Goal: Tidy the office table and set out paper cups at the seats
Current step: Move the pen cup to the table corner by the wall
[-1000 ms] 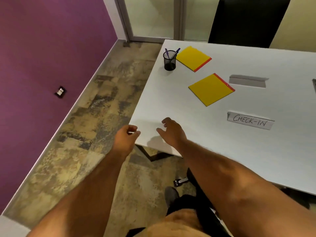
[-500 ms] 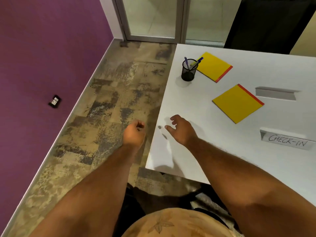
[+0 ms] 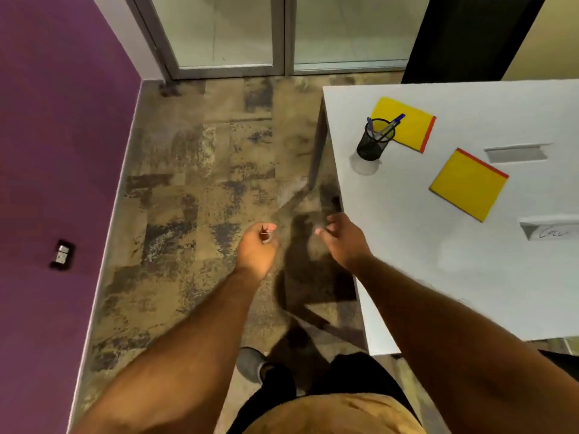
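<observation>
A person stands at the corner of a white table (image 3: 407,245), both bare arms stretched forward over the mottled floor (image 3: 194,170). The left hand (image 3: 257,245) is curled into a loose fist, thumb and fingertips pinched together; whether anything lies between them cannot be told. The right hand (image 3: 343,239) hangs half open at the table's near edge, fingers spread and bent, holding nothing. No paper cups show. On the table, well beyond the right hand, a black mesh pen pot (image 3: 372,144) stands upright with blue pens (image 3: 388,125) leaning in it. Just behind the pot lies a yellow pad (image 3: 410,125) with a red edge; a second yellow pad (image 3: 466,184) lies nearer the person and to the right, apart from the first. A folded grey card (image 3: 517,151) stands beside the second pad, and a lettered card (image 3: 551,231) sits at the frame's right edge, its writing cut off. A purple wall (image 3: 56,120) bearing a socket (image 3: 62,254) runs along the left.
</observation>
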### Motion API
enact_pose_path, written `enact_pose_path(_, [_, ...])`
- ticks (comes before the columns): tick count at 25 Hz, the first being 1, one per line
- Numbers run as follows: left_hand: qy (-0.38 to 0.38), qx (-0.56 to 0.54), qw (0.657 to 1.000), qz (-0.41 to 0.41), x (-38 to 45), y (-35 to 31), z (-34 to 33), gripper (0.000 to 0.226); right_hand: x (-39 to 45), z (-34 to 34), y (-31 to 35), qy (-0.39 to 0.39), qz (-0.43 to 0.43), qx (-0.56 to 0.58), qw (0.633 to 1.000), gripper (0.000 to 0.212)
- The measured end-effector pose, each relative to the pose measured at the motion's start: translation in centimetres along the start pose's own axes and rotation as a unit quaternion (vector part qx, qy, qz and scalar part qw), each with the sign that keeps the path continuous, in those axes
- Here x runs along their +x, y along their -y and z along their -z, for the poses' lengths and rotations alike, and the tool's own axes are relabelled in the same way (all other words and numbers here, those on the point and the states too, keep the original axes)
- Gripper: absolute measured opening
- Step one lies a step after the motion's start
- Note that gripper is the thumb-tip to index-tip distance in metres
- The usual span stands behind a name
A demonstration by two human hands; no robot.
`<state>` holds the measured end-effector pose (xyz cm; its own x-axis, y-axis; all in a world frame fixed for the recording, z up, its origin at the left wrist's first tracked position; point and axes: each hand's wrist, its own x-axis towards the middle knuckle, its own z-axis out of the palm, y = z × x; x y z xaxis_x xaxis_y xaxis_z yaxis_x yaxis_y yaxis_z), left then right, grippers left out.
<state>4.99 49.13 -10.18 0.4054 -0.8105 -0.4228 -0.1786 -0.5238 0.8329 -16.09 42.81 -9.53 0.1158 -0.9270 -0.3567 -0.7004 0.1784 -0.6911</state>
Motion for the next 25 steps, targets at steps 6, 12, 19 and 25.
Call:
enact_pose_path(6, [0.027,-0.031,0.999,-0.027,8.1,-3.7,2.5,0.017,4.7,-0.5,5.2,-0.066,-0.032,0.005,0.997,0.06])
enact_pose_path(12, [0.093,0.025,0.991,-0.09,15.3,-11.2,2.8,0.018,11.2,1.8,6.6,-0.167,-0.086,0.024,0.982,0.064])
enact_pose_path(19, [0.131,0.11,0.975,-0.141,27.3,-21.5,1.0,0.014,23.0,7.8,6.7,-0.186,-0.171,0.044,0.967,0.078])
enact_pose_path(25, [0.191,0.134,0.964,-0.13,34.7,-24.8,-3.2,0.008,28.3,9.0,5.4,-0.173,-0.268,0.055,0.946,0.058])
